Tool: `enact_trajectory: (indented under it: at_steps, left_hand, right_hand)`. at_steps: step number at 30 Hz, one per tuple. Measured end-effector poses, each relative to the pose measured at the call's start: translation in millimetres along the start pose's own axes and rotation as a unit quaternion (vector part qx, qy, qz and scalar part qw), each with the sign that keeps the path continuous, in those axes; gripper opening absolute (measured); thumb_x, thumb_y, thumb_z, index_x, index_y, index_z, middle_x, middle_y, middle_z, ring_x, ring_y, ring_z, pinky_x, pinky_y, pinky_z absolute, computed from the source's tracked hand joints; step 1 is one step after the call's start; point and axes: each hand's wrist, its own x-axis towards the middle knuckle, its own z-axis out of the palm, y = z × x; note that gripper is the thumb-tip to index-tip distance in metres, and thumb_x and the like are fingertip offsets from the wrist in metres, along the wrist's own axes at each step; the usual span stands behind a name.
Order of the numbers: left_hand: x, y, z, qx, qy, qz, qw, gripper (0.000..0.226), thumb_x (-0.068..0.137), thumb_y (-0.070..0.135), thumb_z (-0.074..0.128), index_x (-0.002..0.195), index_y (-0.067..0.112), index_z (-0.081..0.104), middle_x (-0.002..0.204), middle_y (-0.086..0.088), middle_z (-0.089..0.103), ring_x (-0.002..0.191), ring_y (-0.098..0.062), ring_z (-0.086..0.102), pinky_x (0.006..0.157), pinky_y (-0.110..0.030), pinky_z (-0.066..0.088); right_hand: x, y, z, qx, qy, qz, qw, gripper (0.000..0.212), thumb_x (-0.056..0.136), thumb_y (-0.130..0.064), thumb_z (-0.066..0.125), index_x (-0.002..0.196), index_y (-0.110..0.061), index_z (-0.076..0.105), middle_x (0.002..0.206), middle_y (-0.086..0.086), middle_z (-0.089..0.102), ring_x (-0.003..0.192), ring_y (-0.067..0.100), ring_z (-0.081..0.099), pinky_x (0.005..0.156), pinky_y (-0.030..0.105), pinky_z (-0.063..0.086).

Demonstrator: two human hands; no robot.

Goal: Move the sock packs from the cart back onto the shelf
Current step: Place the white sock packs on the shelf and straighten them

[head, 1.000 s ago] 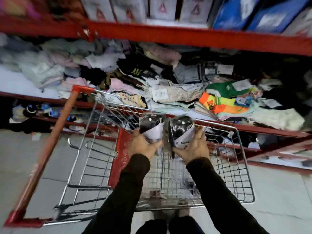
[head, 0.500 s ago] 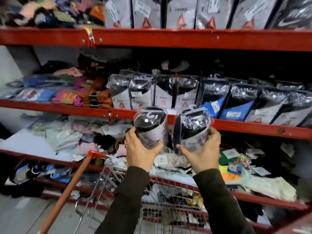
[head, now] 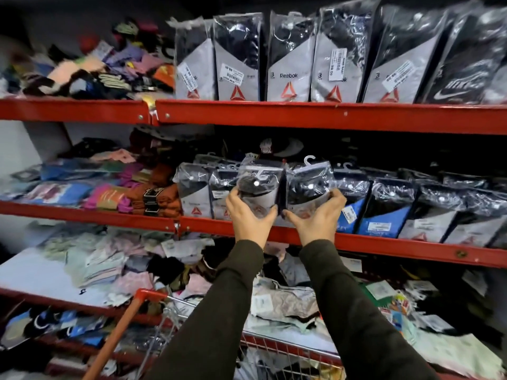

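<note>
Hands up at the middle red shelf [head: 274, 233], left hand [head: 248, 215] clamped round one sock pack [head: 259, 187], right hand [head: 317, 218] gripping another pack [head: 308, 187], both side by side right in front of the shelved row, cart [head: 142, 297] below.

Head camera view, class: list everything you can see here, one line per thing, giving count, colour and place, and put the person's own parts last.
Held black-and-grey plastic-wrapped sock packs: two, side by side at the middle shelf row.
Tall grey-and-black sock packs: about six, upright, top right shelf.
Short black, grey and blue sock packs: a row, count unclear, middle shelf right.
Loose multicoloured socks: heaps, left shelves and lower shelf.
Red metal shelf rails: three clear tiers, a fourth lower left.
Wire shopping cart with red handle: one, bottom centre.
Left hand: grip on the left pack.
Right hand: grip on the right pack.
</note>
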Motion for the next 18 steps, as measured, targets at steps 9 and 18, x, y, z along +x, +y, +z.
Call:
enact_trajectory:
  at_steps: [9, 18]
  left_hand:
    - [10, -26, 24, 0.109, -0.026, -0.06, 0.992, 0.102, 0.073, 0.036, 0.085, 0.147, -0.003, 0.027, 0.148, -0.02, 0.036, 0.14, -0.033, 0.037, 0.115, -0.037, 0.035]
    - [5, -26, 20, 0.166, -0.039, 0.022, 0.985, 0.092, 0.08, 0.027, 0.08, 0.15, 0.012, 0.021, 0.152, -0.015, 0.027, 0.132, -0.029, 0.048, 0.105, -0.035, 0.048]
  right_hand:
    - [-5, 27, 28, -0.064, -0.02, 0.021, 0.998, 0.098, 0.061, -0.018, 0.091, 0.137, 0.002, 0.032, 0.135, 0.021, 0.039, 0.129, 0.034, 0.043, 0.112, 0.039, 0.038]
    - [-15, 36, 17, -0.068, -0.012, -0.004, 0.998, 0.078, 0.084, -0.003, 0.069, 0.148, -0.013, 0.024, 0.144, 0.016, 0.033, 0.135, 0.028, 0.041, 0.114, 0.042, 0.038]
